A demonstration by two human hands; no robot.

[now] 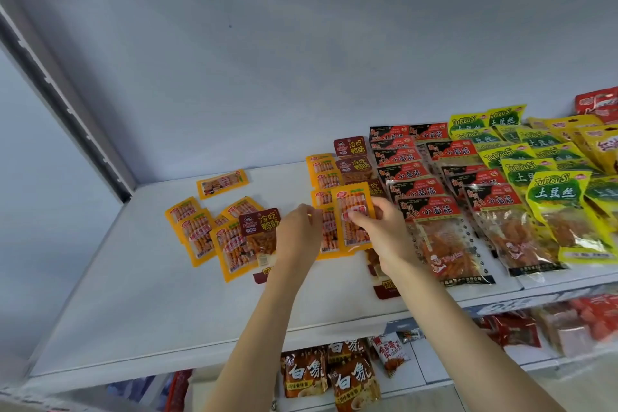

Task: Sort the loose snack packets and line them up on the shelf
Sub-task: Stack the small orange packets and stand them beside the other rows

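This is a shop, seen at a white metal display shelf with a plain back panel and a slotted upright at its left end. Many identical sealed snack packets lie in overlapping rows by brand: red-and-black packets, yellow-green packets and small orange packets. A lower shelf holds more packaged goods.
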